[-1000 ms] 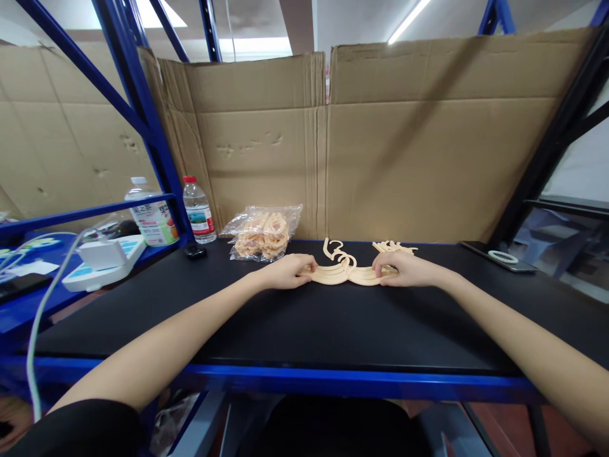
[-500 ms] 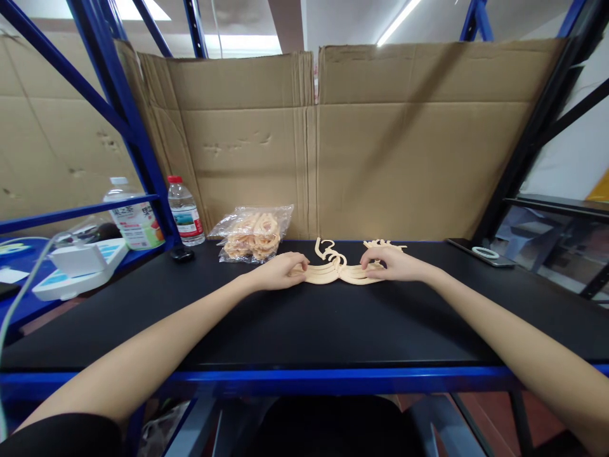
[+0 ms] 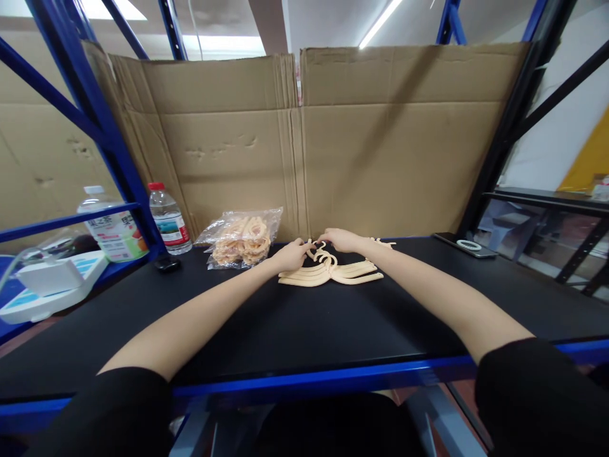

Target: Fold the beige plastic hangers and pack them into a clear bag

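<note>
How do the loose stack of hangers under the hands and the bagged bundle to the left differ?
The loose stack of hangers lies bare and fanned flat on the table; the bagged bundle is sealed in clear plastic, heaped. The left hand and right hand touch the stack's hooks; nothing touches the bundle. Both look cream-coloured.

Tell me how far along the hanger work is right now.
Looks done: a small stack of cream hangers lies gathered on the black table. In hand: the left hand and right hand both sit at the hooks in the middle of that stack. Left: a few loose pieces behind the right arm, and a clear bag of more hangers, untouched.
</note>
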`<action>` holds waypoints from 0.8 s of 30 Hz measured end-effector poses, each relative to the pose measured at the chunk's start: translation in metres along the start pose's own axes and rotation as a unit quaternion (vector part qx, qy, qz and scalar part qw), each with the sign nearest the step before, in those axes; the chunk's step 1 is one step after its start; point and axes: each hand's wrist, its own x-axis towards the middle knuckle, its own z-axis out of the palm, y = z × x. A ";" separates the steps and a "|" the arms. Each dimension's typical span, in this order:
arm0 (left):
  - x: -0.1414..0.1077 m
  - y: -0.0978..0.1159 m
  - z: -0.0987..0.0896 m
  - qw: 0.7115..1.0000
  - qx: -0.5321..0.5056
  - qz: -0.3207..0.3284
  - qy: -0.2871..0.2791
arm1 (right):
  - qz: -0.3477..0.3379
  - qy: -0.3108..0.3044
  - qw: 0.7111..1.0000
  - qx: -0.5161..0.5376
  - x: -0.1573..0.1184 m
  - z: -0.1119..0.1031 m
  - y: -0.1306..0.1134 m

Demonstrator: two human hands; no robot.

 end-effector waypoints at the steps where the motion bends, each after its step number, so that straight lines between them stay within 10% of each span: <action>1: 0.005 -0.004 0.004 1.000 -0.003 0.002 -0.001 | 0.002 -0.006 1.000 -0.003 0.006 0.003 -0.001; 8: 0.009 -0.015 0.006 1.000 -0.015 0.017 0.004 | 0.008 0.016 1.000 -0.015 0.009 0.008 -0.005; 15: -0.007 -0.001 -0.017 0.996 -0.032 0.004 0.083 | 0.104 0.182 0.978 0.015 -0.013 -0.008 0.004; 20: -0.038 0.036 -0.025 0.959 -0.241 0.010 0.148 | 0.146 0.348 0.873 0.311 -0.051 -0.019 -0.024; 24: -0.066 0.071 -0.026 0.921 -0.359 0.015 0.150 | 0.127 0.342 0.790 0.492 -0.082 -0.023 -0.066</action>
